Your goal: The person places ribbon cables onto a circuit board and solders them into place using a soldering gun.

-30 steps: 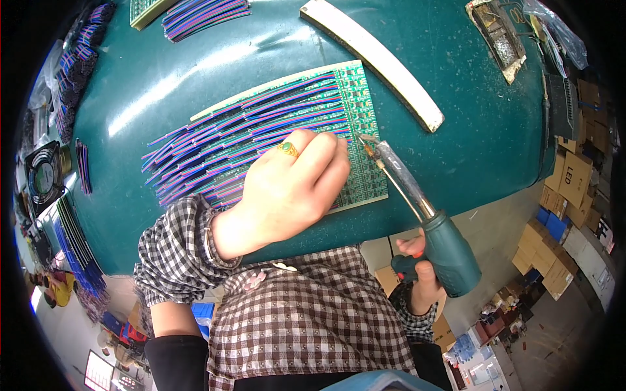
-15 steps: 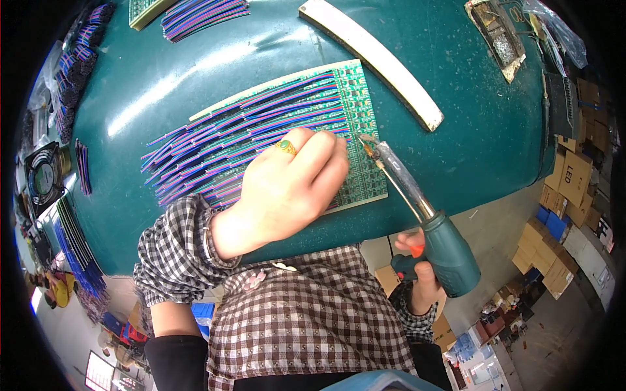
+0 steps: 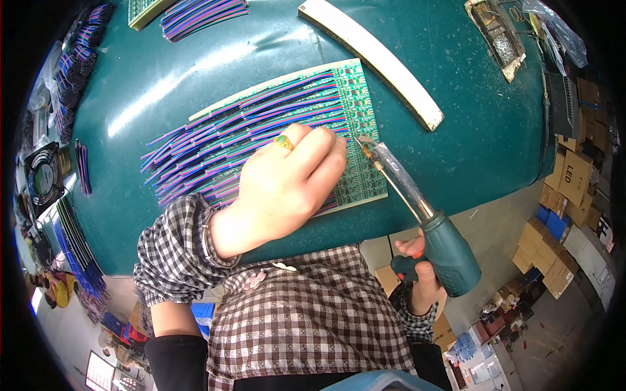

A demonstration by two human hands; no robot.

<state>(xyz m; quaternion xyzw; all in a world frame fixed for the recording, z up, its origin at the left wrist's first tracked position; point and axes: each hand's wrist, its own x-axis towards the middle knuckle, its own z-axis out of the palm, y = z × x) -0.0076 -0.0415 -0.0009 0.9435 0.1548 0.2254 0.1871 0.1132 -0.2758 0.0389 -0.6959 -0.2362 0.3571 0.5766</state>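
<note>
My left hand (image 3: 287, 186) presses flat, unclenched, on the thin, stiff green circuit board (image 3: 345, 130) near the desk's (image 3: 456, 98) front edge; my right hand (image 3: 417, 274) grips the teal pistol-grip soldering gun (image 3: 450, 251) by its handle.

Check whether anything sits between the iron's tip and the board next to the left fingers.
Nothing visible does. The soldering iron in the right hand has its tip right at the board, just beside the left hand fingertips.
</note>
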